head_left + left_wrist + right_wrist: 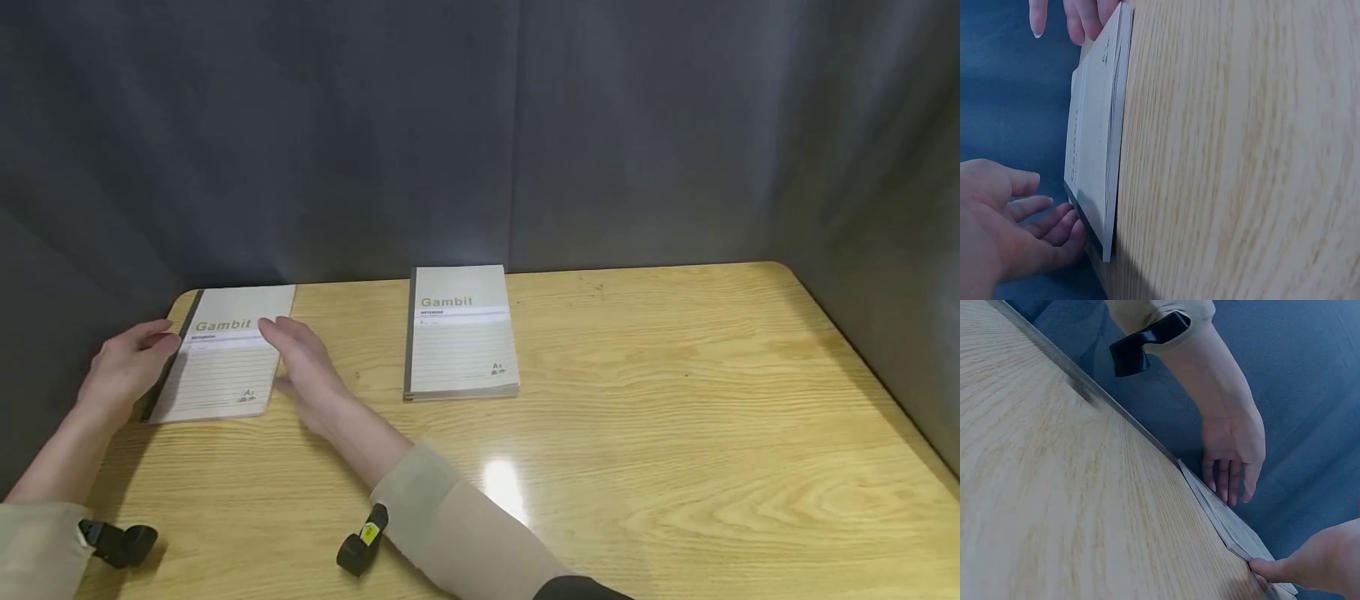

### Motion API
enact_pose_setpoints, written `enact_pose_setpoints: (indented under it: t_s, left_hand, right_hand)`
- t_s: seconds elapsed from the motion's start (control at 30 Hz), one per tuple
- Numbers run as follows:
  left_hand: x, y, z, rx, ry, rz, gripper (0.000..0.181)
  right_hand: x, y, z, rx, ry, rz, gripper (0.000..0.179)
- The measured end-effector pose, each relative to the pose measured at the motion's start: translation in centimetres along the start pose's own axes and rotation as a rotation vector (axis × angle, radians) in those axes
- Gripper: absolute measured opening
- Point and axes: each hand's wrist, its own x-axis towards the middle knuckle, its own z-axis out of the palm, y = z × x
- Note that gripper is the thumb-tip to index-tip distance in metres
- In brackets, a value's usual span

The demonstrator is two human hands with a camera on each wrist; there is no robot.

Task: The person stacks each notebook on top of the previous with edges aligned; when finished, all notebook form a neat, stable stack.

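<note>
A white Gambit notebook [217, 367] with a dark spine lies at the table's left end, its front edge [1117, 112] showing thin layers in the left wrist view. Beside the spine is my left hand [127, 367], its loosely bent fingertips [1075, 231] right at that side and the thumb held off. My right hand [307, 367] is across from it, at the notebook's right edge. Its thumb [1266, 569] lies at the edge, and the fingers reach along that side, partly hidden in the head view.
A thicker pile of matching Gambit notebooks [461, 342] sits at the back middle of the wooden table [660, 433]. Dark grey curtains [450, 133] hang behind and along both sides. Black devices [360, 542] are strapped at both sleeve cuffs.
</note>
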Motion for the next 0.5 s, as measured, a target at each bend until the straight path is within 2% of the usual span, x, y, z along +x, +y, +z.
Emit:
enact_pose_setpoints:
  t_s: [0.1, 0.17, 0.33, 0.4, 0.47, 0.5]
  left_hand:
    - [0.2, -0.2, 0.0, -0.026, -0.009, -0.040, 0.064]
    - [0.8, -0.9, 0.1, -0.075, -0.027, -0.070, 0.067]
    - [3.9, -5.2, 1.0, -0.137, -0.073, -0.101, 0.081]
    - [4.6, -6.3, 1.2, -0.145, -0.105, -0.096, 0.083]
    - [4.3, -6.0, 0.9, -0.182, -0.177, -0.097, 0.081]
    - [3.7, -5.2, 0.5, -0.191, -0.224, -0.098, 0.081]
  right_hand:
    - [-0.2, 0.0, 0.0, 0.010, -0.014, 0.013, 0.069]
    - [-0.2, -0.1, 0.0, 0.015, -0.003, 0.026, 0.071]
    - [-0.3, -0.2, -0.3, 0.021, 0.060, 0.070, 0.070]
    - [-0.4, -0.2, -0.4, 0.017, 0.077, 0.067, 0.061]
    - [-0.5, -0.2, -0.7, -0.012, 0.085, 0.050, 0.044]
    - [-0.5, -0.2, -0.8, -0.024, 0.094, 0.037, 0.039]
